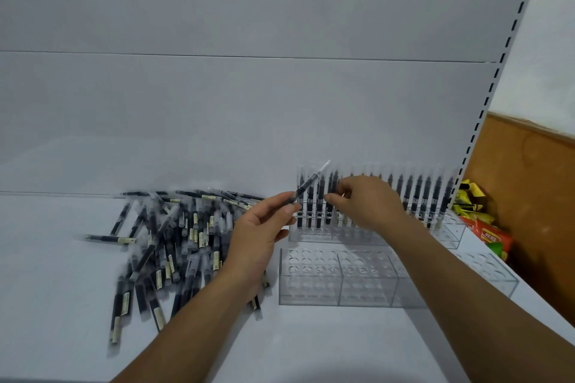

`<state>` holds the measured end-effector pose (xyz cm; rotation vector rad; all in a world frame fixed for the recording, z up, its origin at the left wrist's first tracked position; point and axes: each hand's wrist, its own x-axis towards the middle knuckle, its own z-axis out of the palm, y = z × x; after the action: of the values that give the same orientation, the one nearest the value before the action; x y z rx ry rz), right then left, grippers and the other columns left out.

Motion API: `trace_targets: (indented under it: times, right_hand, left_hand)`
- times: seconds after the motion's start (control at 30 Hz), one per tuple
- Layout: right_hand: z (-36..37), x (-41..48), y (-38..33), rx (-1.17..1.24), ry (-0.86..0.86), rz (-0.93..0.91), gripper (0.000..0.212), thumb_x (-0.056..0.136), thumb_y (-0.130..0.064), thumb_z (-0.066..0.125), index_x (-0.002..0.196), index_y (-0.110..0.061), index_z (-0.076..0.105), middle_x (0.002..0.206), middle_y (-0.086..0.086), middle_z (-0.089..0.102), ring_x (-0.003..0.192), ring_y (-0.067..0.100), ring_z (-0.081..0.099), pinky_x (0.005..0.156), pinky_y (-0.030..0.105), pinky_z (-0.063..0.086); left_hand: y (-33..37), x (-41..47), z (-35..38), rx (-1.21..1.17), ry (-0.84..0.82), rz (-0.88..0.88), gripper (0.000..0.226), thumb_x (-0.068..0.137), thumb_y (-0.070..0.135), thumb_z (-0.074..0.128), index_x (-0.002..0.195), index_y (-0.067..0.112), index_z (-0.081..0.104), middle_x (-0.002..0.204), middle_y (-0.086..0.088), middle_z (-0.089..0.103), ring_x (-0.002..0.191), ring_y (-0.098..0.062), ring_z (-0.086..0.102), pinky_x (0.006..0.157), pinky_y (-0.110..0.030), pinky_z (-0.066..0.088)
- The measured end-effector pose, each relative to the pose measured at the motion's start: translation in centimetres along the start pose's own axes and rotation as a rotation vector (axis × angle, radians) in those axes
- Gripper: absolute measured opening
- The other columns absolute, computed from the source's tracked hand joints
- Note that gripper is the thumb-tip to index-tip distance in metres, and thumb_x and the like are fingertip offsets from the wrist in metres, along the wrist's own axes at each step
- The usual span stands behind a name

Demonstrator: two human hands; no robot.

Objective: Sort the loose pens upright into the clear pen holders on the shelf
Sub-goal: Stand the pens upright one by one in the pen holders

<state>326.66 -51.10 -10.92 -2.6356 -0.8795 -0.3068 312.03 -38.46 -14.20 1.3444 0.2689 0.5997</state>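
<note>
A heap of loose black pens (174,236) with clear caps lies on the white shelf (311,345) at the left. My left hand (261,233) pinches one pen (306,185), tilted up to the right, just left of the back clear holder (329,236). That holder carries a row of upright pens (417,196). My right hand (364,202) pinches the top of an upright pen (331,186) in that row. A front clear holder (336,280) with round holes stands with no pens in it.
Another clear holder (488,270) sits at the right by the shelf edge. Colourful snack packets (485,233) lie beyond it, against a brown wall. A slotted shelf upright (485,109) rises at the right. The white back panel is close behind the holders.
</note>
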Motion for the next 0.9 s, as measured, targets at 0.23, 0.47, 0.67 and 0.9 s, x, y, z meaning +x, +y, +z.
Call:
trace_targets:
  times: [0.23, 0.47, 0.67, 0.9]
  right_hand:
    - [-1.9, -2.2, 0.8, 0.575, -0.095, 0.025, 0.019, 0.09, -0.039, 0.066, 0.094, -0.022, 0.072, 0.078, -0.01, 0.067, 0.064, 0.002, 0.058, 0.06, 0.019, 0.046]
    - [-2.3, -3.7, 0.1, 1.069, -0.186, 0.028, 0.013, 0.091, -0.026, 0.067, 0.092, -0.015, 0.073, 0.081, -0.001, 0.07, 0.057, 0.007, 0.052, 0.055, 0.021, 0.042]
    - [-1.9, -3.8, 0.4, 1.188, -0.107, 0.097, 0.013, 0.09, -0.024, 0.067, 0.086, -0.012, 0.071, 0.074, 0.0, 0.067, 0.057, 0.008, 0.053, 0.053, 0.022, 0.04]
    - [-2.7, -2.0, 2.2, 0.92, 0.212, 0.207, 0.016, 0.095, -0.027, 0.062, 0.093, -0.013, 0.066, 0.087, 0.0, 0.071, 0.059, 0.009, 0.059, 0.053, 0.021, 0.042]
  left_hand:
    - [0.0, 0.1, 0.5, 0.054, -0.037, 0.005, 0.021, 0.09, 0.015, 0.064, 0.107, 0.026, 0.07, 0.1, 0.007, 0.074, 0.088, -0.005, 0.067, 0.072, -0.015, 0.05]
    - [0.4, 0.5, 2.4, 0.129, -0.124, 0.037, 0.02, 0.091, 0.014, 0.062, 0.107, 0.026, 0.069, 0.093, 0.005, 0.075, 0.083, -0.008, 0.067, 0.075, -0.02, 0.053]
    - [0.4, 0.9, 3.0, 0.275, -0.168, 0.066, 0.021, 0.094, 0.018, 0.06, 0.108, 0.032, 0.066, 0.094, 0.007, 0.074, 0.086, -0.006, 0.067, 0.078, -0.016, 0.051]
    - [0.1, -0.2, 2.2, 1.194, -0.403, 0.269, 0.057, 0.095, 0.057, 0.04, 0.147, 0.033, 0.032, 0.151, 0.017, 0.031, 0.138, -0.004, 0.026, 0.11, -0.028, 0.022]
